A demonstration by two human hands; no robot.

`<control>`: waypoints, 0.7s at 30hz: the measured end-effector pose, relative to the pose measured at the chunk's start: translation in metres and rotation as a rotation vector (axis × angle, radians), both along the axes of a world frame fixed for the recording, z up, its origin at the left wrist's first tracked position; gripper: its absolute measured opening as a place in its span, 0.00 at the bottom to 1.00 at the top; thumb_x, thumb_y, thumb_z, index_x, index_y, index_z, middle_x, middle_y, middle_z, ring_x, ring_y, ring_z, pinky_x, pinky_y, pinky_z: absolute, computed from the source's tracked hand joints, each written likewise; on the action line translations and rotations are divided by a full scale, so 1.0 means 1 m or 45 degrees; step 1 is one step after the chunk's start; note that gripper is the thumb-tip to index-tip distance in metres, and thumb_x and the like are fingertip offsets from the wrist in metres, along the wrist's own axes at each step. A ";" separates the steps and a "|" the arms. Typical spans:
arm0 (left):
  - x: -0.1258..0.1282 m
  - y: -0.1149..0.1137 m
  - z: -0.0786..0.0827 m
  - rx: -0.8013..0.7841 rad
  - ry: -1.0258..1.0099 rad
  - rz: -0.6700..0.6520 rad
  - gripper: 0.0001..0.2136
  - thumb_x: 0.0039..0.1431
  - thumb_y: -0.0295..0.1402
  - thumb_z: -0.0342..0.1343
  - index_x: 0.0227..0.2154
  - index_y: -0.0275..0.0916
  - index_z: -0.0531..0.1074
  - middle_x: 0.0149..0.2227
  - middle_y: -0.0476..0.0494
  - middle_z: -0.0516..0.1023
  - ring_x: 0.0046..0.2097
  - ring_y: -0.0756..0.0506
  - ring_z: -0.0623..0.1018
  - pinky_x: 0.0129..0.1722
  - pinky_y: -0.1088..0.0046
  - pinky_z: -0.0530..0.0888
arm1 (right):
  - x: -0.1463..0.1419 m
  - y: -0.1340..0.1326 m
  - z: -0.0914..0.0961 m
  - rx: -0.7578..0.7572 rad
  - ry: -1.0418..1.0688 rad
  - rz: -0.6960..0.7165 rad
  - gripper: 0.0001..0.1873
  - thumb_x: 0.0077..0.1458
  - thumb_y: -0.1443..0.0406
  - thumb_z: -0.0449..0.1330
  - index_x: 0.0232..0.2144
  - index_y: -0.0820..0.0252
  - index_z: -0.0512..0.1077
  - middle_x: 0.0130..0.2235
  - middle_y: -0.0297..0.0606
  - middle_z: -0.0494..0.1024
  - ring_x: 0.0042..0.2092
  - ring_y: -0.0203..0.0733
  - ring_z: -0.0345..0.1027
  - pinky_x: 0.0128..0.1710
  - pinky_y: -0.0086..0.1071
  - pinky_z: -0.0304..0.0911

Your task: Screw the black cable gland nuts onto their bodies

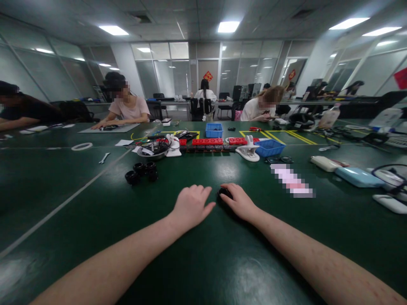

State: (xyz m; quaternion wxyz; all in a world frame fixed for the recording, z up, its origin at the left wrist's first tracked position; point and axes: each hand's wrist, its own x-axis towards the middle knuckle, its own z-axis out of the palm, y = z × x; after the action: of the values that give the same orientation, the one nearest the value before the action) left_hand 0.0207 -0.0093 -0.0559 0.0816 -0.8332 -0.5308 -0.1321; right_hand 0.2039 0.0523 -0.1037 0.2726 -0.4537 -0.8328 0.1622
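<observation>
My left hand [193, 205] is held just over or on the green table [152, 258], fingers apart and nothing in it. Beside it, my right hand [239, 201] curls around a small black rounded object [223, 194], mostly covered by the fingers, so its kind is hard to make out. To the left stands a cluster of several short black cylindrical pieces [140, 170]. Beyond my hands, red plastic blocks [208, 141] lie in a row along a dark strip, between two white stands, the right one [248, 151] and the left one [173, 146].
A metal bowl [152, 155] of small parts stands beside the left stand. Blue bins [269, 147] sit near the strip. A wrench [104, 158] and a tape roll [82, 146] lie left. White and light blue cases [359, 176] and cables lie right. People sit across the table.
</observation>
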 end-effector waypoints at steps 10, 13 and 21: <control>0.017 -0.006 -0.027 -0.112 -0.288 -0.284 0.20 0.51 0.38 0.55 0.46 0.38 0.60 0.47 0.39 0.67 0.49 0.39 0.66 0.48 0.60 0.64 | 0.002 -0.002 0.001 0.018 0.010 0.041 0.21 0.48 0.63 0.58 0.46 0.62 0.65 0.46 0.45 0.70 0.49 0.46 0.61 0.50 0.42 0.56; 0.011 0.000 -0.029 -0.135 -0.337 -0.230 0.18 0.52 0.39 0.53 0.45 0.40 0.61 0.46 0.40 0.67 0.48 0.39 0.66 0.48 0.59 0.64 | 0.002 -0.003 0.002 0.010 0.024 0.026 0.19 0.46 0.66 0.60 0.44 0.61 0.67 0.43 0.43 0.72 0.46 0.46 0.63 0.48 0.41 0.58; 0.006 0.011 -0.031 -0.267 -0.599 -0.087 0.14 0.59 0.41 0.46 0.42 0.37 0.63 0.40 0.41 0.68 0.43 0.42 0.69 0.43 0.61 0.67 | -0.001 -0.008 0.008 0.044 0.157 0.022 0.20 0.46 0.66 0.59 0.44 0.60 0.65 0.43 0.41 0.71 0.45 0.43 0.64 0.46 0.38 0.60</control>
State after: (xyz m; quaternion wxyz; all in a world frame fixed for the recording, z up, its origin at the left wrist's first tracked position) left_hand 0.0271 0.0016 -0.0865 -0.1355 -0.8010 -0.5175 -0.2690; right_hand 0.2033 0.0448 -0.0955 0.3298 -0.4307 -0.8211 0.1777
